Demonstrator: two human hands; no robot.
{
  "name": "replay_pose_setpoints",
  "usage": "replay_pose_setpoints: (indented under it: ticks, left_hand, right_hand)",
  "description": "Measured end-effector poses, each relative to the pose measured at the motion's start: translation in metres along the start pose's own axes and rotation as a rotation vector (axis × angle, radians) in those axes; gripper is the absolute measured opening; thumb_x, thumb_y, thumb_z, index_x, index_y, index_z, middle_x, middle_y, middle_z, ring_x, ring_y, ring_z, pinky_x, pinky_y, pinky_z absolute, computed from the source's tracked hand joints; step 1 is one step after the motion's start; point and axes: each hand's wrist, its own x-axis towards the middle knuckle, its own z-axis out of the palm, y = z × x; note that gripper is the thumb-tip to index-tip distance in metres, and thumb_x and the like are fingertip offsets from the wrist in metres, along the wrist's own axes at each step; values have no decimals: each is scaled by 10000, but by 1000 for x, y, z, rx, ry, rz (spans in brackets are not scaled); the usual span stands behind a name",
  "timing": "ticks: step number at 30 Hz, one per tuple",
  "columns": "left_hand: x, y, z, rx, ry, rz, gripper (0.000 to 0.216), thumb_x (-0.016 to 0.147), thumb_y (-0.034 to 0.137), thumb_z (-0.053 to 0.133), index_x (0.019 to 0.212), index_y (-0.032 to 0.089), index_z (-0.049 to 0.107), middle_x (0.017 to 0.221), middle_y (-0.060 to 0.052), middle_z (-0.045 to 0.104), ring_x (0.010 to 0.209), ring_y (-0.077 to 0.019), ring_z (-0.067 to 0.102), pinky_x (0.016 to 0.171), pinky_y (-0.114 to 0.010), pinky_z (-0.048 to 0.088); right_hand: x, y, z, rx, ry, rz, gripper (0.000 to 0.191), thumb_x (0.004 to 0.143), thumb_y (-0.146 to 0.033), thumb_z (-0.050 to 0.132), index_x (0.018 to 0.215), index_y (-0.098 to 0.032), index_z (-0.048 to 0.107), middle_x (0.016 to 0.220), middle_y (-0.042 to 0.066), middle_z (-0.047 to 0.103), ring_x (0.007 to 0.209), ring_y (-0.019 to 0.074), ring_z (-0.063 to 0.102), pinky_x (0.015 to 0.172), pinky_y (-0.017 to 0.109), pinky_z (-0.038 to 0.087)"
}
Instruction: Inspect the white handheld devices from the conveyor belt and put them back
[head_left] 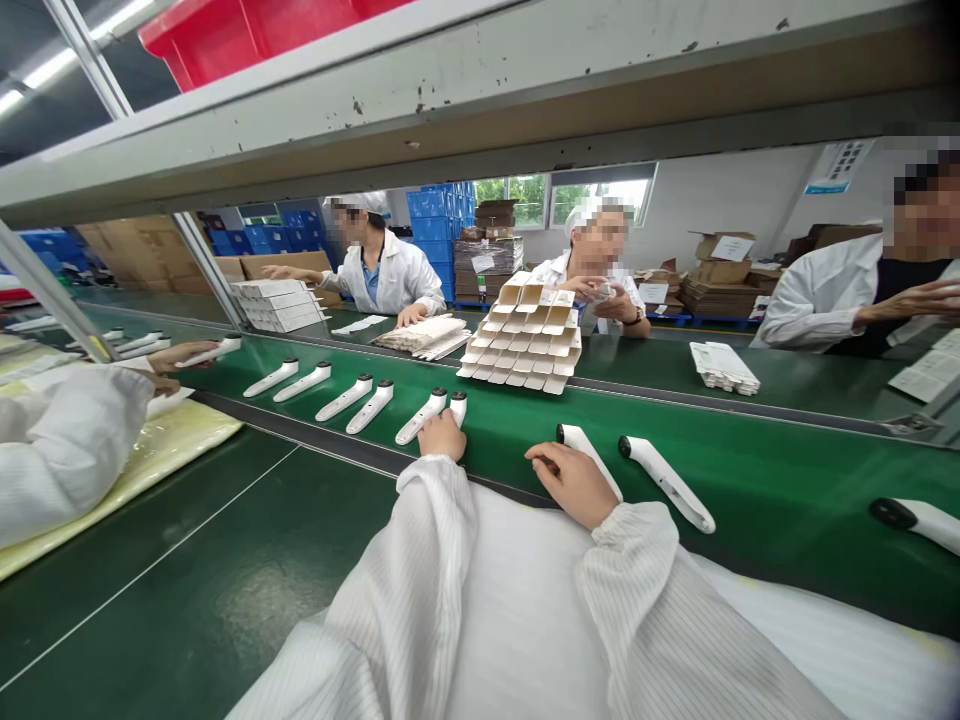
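Sleeves: two loose, pale striped cloth sleeves (637, 580) reach over a white padded sheet (525, 590) on the near side of the bright green conveyor belt (795, 460).
Left hand: the wearer's left hand (442, 438) is on the belt, fingers bent over two slim white plastic devices (417, 422) with angled black-tipped heads; whether they pinch either one cannot be told, as the hand hides it.
Right hand: the wearer's right hand (576, 482) is at the belt's near edge, fingers loosely bent, thumb slightly apart, nothing visible between the tips. It covers part of another white device (592, 452) on the belt; contact cannot be told.
Other devices: four similar white handhelds (345, 397) lie along the belt to the left of both hands; two more white units (667, 482) lie on it to the right.
Neighbour: at the belt's left stretch, a co-worker's hand (178, 358) is at one more white handheld (212, 352).
Cartons: a tiered stack of open white cardboard boxes (525, 340) stands at the belt's far edge.
Opposite: three people in white coats (394, 275) are beyond the belt.
Overhead: a chipped grey metal shelf (450, 120) spans above the belt, bearing a red plastic bin (225, 40).
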Motion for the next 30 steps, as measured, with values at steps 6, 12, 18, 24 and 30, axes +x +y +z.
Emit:
replay_pose_setpoints:
  ticks: [6, 12, 18, 24, 30]
  left_hand:
    - [-9, 15, 7, -674, -344, -147, 361, 773, 137, 459, 1126, 130, 531, 1051, -136, 622, 943, -224, 600, 652, -279, 459]
    - [-42, 46, 14, -1415, -798, -346, 328, 825, 226, 354, 996, 73, 588, 782, -107, 630, 567, -141, 556, 391, -214, 350]
    - [-57, 56, 25, -1296, -879, -266, 511, 863, 545, 390, 935, 103, 636, 611, -40, 558, 475, -107, 500, 365, -194, 312]
    - [-65, 63, 26, -1288, -836, -298, 486, 849, 559, 429, 894, 123, 638, 664, -47, 573, 542, -109, 527, 386, -187, 317]
    - [-75, 69, 35, -1333, -735, -320, 269, 760, 404, 613, 817, 141, 602, 688, -25, 575, 613, -111, 538, 468, -193, 369]
  right_hand:
    - [3, 2, 0, 113, 43, 52, 236, 831, -303, 430, 897, -231, 644, 832, 22, 668, 662, 158, 578, 659, 313, 456]
    - [8, 7, -6, 437, 169, 248, 253, 772, -381, 488, 874, -210, 644, 778, 39, 668, 655, 161, 598, 648, 309, 491]
    - [11, 10, -7, 565, 256, 293, 286, 733, -427, 534, 863, -194, 637, 760, 37, 649, 594, 145, 568, 606, 306, 481]
    - [12, 9, -7, 616, 347, 307, 310, 718, -458, 563, 877, -195, 606, 748, 29, 641, 559, 131, 546, 577, 294, 467]
    - [12, 7, -5, 731, 192, 368, 407, 668, -481, 647, 951, -193, 591, 924, 55, 653, 696, 168, 611, 573, 282, 469]
